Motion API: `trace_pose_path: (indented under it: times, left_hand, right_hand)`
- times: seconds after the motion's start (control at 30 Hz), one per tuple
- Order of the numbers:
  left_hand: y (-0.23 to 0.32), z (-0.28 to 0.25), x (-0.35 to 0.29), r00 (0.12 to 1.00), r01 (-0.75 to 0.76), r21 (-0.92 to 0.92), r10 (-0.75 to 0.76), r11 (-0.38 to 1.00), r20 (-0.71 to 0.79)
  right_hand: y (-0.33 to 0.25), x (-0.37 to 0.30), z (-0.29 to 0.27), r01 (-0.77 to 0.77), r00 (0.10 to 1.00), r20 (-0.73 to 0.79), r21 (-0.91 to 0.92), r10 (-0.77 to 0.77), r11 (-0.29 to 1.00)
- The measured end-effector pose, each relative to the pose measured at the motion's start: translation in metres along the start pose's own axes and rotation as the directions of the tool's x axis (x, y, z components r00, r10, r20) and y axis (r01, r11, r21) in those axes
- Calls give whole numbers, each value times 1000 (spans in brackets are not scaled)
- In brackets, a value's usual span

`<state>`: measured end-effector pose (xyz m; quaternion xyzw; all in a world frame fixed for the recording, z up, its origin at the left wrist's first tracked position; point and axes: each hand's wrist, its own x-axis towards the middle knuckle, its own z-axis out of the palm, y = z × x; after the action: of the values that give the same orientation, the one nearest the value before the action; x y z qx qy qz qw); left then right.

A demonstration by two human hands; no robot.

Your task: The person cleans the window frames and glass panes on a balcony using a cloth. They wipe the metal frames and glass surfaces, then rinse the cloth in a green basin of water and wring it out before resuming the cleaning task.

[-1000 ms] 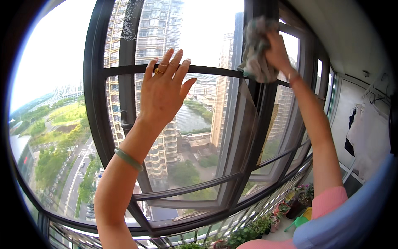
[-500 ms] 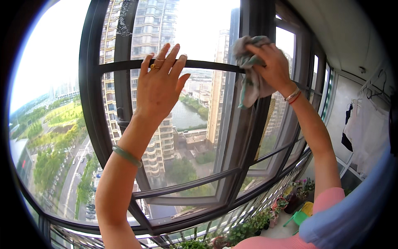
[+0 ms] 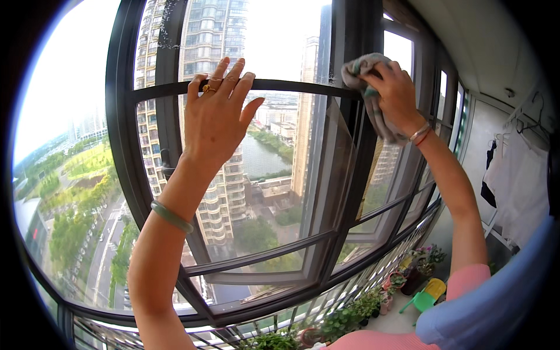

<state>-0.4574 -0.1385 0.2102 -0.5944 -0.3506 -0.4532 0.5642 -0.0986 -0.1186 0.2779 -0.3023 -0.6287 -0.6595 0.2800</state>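
My left hand (image 3: 216,125) lies against a dark horizontal window bar (image 3: 291,86), its fingers spread and reaching over the bar's upper edge. A ring is on one finger and a green bangle circles the forearm. At the upper right my right hand (image 3: 399,93) is closed on a crumpled grey-green cloth (image 3: 354,70), part of which hangs down below the fingers. The cloth is beside the dark upright frame post (image 3: 364,35), near the bar's right end. Whether it touches the post I cannot tell. Whitish marks show on the upper left glass.
Below the window run metal railings (image 3: 286,318) with several potted plants (image 3: 364,306) beside them. A green and yellow small chair (image 3: 424,298) stands on the floor at lower right. White clothing (image 3: 519,186) hangs at the right. High-rise buildings (image 3: 213,41) show outside.
My right hand has moved right with the cloth, away from the glass beside the post. My left hand stays on the bar, slightly farther left in the picture, as the view shifts a little.
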Motion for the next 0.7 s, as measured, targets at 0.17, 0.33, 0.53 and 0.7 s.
trace_pose_path:
  times: [0.17, 0.33, 0.53, 0.7]
  left_hand:
    - [-5, 0, -1, 1000, 0, 11, 1, 1000, -18]
    - [-7, 4, -2, 998, -16, 14, 17, 1000, -56]
    - [-5, 4, -3, 999, 3, 3, -3, 1000, -53]
    - [-4, 9, -3, 996, -2, 11, 3, 1000, -92]
  right_hand:
    - [-39, 40, 8, 142, 983, -126, 88, -130, 986]
    - [0, 6, 11, 152, 988, -28, 41, -151, 988]
    - [3, 11, -1, 18, 999, -27, 26, -17, 1000]
    - [-22, 40, 8, 109, 991, -102, 229, -87, 967]
